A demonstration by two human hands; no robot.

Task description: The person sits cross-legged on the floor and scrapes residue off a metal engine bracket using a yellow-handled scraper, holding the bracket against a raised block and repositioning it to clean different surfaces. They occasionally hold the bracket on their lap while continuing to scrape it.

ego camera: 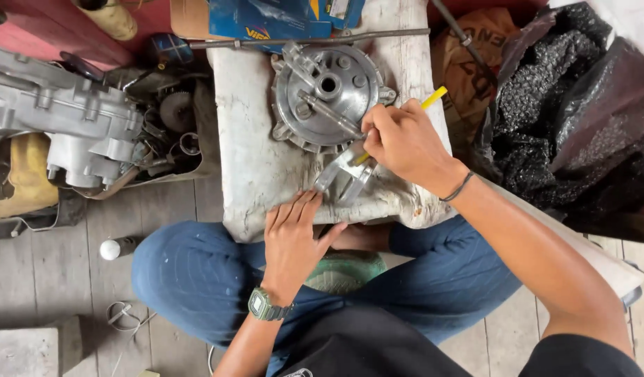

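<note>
Now the yellow tool [433, 98] is gripped by the right hand [403, 142] mid-frame, the bracket [343, 174] is steadied by the flat left hand [292, 237], and slow pushing is best.

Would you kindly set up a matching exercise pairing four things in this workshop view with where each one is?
Things:
1. round silver metal hub plate
2. yellow-handled tool
3. left hand
4. small white round cap

Places:
A. on the grey wooden floor, left of the person's blue-trousered knee
B. pressed flat on the near edge of the white block
C. gripped in the right hand
D. lying on top of the white block

Pairs: 1-D, 2-C, 3-B, 4-A
</note>
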